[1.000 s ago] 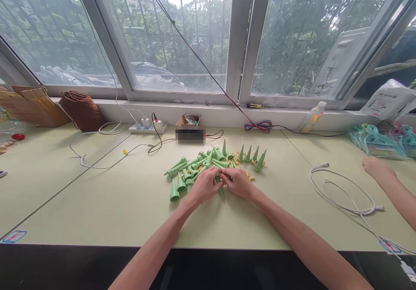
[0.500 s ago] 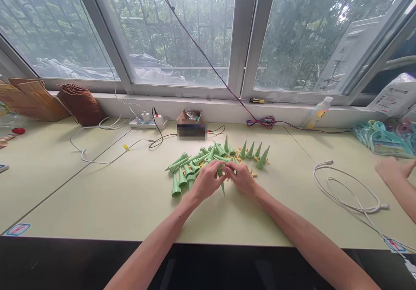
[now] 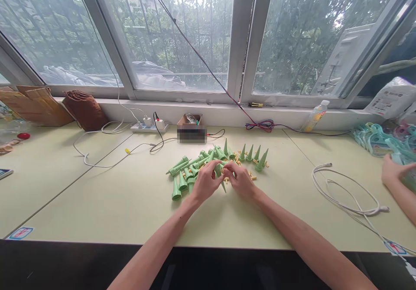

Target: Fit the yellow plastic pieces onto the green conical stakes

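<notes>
My left hand is closed around a green plastic watering spike, whose tip points down and slightly right. Against the upper end of that spike, my right hand has its fingers pinched together. Whatever sits between those fingertips is hidden. A pile of similar green spikes lies left of and behind my hands, some on their sides, others point up. To the right, several spikes stand upright in a row with small yellow pieces at their bases. More loose yellow valve pieces lie beside my right hand.
A coiled white cable lies on the right of the table. Another person's hand touches bagged teal items. Behind are a power strip, small carton, bottle and brown pouch.
My hands stay together at the spike, whose tip has swung slightly right. The view has shifted a little. At the far right, the other person's hand has reached the bagged items.
</notes>
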{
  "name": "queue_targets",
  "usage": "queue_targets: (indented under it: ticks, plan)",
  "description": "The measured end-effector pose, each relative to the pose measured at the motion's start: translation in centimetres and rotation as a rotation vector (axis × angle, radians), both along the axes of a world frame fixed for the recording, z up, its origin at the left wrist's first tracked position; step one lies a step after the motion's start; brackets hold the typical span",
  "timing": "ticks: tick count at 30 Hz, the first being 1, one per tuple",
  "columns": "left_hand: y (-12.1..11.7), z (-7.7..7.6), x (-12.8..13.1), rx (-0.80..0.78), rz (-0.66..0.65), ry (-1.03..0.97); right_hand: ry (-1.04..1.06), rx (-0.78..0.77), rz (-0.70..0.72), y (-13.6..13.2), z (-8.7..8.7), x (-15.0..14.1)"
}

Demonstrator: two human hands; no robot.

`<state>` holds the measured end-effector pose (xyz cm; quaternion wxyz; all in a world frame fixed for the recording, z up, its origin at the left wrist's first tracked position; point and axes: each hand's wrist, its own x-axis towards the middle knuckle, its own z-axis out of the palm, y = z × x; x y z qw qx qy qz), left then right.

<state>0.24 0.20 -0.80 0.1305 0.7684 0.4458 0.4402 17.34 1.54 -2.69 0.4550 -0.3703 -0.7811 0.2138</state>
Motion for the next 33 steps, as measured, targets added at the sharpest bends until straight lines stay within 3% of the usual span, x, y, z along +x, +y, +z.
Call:
queue_targets:
  ticks: [6,21,33]
  plan:
    - [-0.15,-0.22,0.00,0.034,-0.004,-0.011,0.018,-0.037,-0.016,0.37,-0.18,0.16]
    - [0.14,-0.34,-0.15,0.070,0.038,-0.012,0.032,0.081,-0.050,0.23,0.25,-0.02]
    - [0.10,-0.12,-0.13,0.055,0.041,-0.017,0.032,0.058,-0.057,0.04,0.65,-0.12]
